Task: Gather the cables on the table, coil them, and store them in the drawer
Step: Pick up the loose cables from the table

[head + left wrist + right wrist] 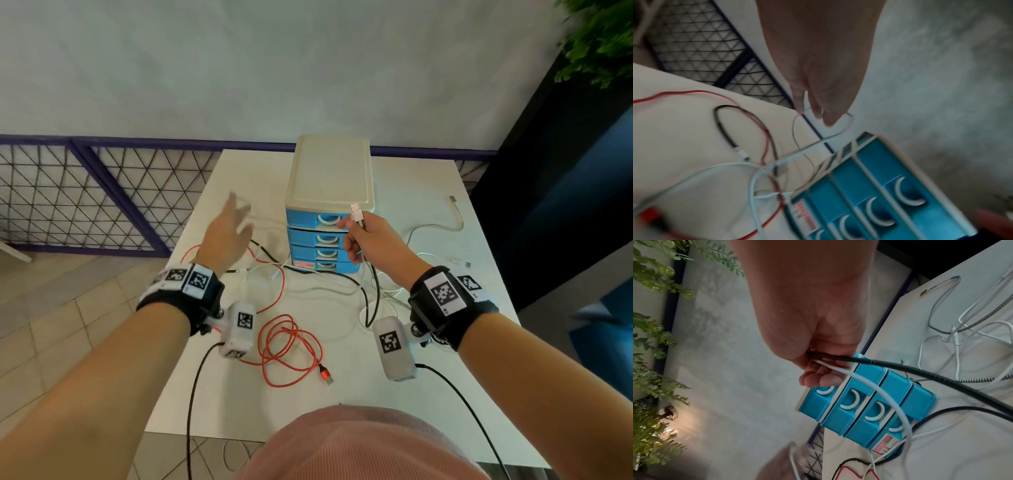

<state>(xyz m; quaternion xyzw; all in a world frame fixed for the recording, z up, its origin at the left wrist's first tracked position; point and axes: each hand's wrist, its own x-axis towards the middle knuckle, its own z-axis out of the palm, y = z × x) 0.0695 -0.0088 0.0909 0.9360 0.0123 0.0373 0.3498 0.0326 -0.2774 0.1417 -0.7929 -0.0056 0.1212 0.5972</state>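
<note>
My right hand (pixel 354 238) grips a white cable (pixel 357 215) in front of the top drawer, its USB plug sticking up above the fist. In the right wrist view a black cable (pixel 920 369) also runs out of that fist (pixel 818 356), beside the white one (pixel 869 381). My left hand (pixel 236 221) hovers left of the blue drawer unit (pixel 330 171), blurred, fingers extended. A thin white cable loop (pixel 847 121) crosses its fingertips (pixel 828 118). All drawers (pixel 863 402) are closed. A loosely looped red cable (pixel 291 346) lies near the front edge.
A silver braided cable (pixel 457 219) and more white cables (pixel 445 258) lie on the white table (pixel 428 394) to the right of the unit. Red, black and white cables tangle in front of it. A mesh railing (pixel 102 192) runs along the far left, and plants (pixel 599 41) at far right.
</note>
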